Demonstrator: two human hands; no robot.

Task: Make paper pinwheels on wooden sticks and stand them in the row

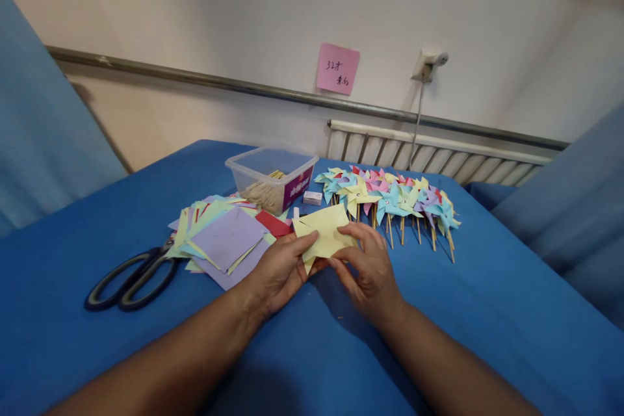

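Both of my hands hold a pale yellow paper square (324, 232) just above the blue table cover (478, 312). My left hand (279, 271) pinches its lower left edge, thumb on top. My right hand (369, 266) grips its right side, fingers curled over the edge. The paper's corners look partly folded toward the middle. A pile of coloured paper squares (225, 238) lies to the left of my hands. A row of finished paper pinwheels on sticks (390, 198) lies beyond my right hand.
Black-handled scissors (131, 276) lie at the left. A clear plastic box (270, 177) holding wooden sticks stands behind the paper pile, a small white block (312, 197) beside it. A pink note (337, 69) hangs on the wall above a radiator (433, 153).
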